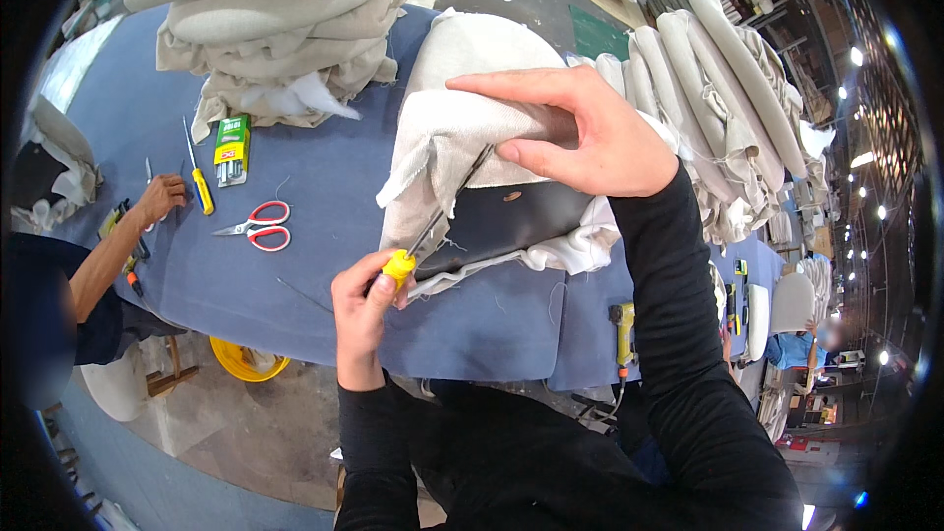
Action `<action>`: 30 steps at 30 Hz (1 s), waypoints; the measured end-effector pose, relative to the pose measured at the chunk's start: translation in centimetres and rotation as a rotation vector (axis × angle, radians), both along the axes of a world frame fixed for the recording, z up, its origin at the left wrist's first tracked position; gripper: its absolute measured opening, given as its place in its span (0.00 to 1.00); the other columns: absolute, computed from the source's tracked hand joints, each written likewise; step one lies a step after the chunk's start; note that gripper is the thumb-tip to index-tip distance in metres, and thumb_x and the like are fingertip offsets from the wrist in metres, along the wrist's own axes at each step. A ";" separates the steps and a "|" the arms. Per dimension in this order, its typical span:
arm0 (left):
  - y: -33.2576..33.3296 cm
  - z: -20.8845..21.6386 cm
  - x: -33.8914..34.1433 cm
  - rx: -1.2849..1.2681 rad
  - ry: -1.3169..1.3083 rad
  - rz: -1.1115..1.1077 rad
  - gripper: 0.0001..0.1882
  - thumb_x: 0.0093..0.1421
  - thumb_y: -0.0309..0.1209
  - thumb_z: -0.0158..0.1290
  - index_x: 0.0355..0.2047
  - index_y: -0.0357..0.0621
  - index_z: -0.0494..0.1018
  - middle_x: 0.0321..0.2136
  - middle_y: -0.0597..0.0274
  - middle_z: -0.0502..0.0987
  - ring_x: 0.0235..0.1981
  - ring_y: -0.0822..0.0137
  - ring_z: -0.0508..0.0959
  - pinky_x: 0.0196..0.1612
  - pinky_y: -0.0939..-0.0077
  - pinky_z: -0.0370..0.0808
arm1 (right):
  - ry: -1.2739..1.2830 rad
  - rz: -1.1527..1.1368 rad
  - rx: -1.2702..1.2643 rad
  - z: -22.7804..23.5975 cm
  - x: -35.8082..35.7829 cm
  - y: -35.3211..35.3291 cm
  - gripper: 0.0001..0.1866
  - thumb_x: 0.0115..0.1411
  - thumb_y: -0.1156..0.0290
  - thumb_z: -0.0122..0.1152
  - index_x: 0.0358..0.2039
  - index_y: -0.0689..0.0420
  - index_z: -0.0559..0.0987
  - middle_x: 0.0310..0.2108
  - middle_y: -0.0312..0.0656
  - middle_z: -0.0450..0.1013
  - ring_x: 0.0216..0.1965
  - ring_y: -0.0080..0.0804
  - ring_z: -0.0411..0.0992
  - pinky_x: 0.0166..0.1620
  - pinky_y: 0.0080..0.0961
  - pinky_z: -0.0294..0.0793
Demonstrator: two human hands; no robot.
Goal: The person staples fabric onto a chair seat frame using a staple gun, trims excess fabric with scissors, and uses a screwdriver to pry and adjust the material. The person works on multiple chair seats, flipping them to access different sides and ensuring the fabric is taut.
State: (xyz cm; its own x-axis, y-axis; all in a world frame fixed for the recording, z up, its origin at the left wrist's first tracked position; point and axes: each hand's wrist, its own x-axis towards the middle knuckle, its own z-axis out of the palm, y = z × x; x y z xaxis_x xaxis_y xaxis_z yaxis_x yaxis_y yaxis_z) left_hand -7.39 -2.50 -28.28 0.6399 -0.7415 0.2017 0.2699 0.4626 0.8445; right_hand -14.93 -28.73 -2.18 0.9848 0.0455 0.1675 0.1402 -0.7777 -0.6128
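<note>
A chair pad covered in beige fabric lies on the blue table, with its dark underside partly showing. My left hand is closed around the yellow handle of a screwdriver. The metal shaft slants up along a fabric fold, and its tip is close to my right thumb. Over the folded fabric edge, my right hand rests with stretched fingers, the thumb apart from them. Loose, frayed fabric runs along the pad's near edge.
Red-handled scissors, another yellow screwdriver and a green-yellow box lie to the left. A co-worker's hand is farther left. Covered pads are stacked behind and at right. A yellow staple gun sits near the front edge.
</note>
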 end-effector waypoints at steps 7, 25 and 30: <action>0.6 -4.7 2.7 -0.783 0.471 -0.687 0.25 0.77 0.44 0.57 0.44 0.25 0.82 0.29 0.37 0.84 0.10 0.65 0.71 0.12 0.69 0.65 | -0.138 -0.036 -0.127 0.2 -2.3 2.8 0.35 0.53 0.74 0.70 0.65 0.51 0.84 0.57 0.50 0.84 0.57 0.52 0.83 0.61 0.40 0.81; 0.4 16.8 2.0 0.025 -0.095 -0.111 0.31 0.70 0.36 0.67 0.69 0.35 0.75 0.70 0.44 0.75 0.72 0.54 0.74 0.73 0.56 0.70 | -0.667 -0.889 -0.142 -5.6 -12.5 16.1 0.18 0.59 0.72 0.76 0.50 0.50 0.84 0.64 0.47 0.75 0.65 0.45 0.75 0.68 0.48 0.72; -0.4 21.0 0.5 0.311 -0.640 -0.088 0.30 0.61 0.19 0.67 0.65 0.36 0.78 0.66 0.47 0.79 0.63 0.62 0.81 0.64 0.65 0.80 | -0.492 -0.887 1.082 -6.7 -10.0 19.6 0.10 0.73 0.69 0.72 0.46 0.64 0.89 0.35 0.34 0.85 0.38 0.15 0.79 0.44 0.16 0.78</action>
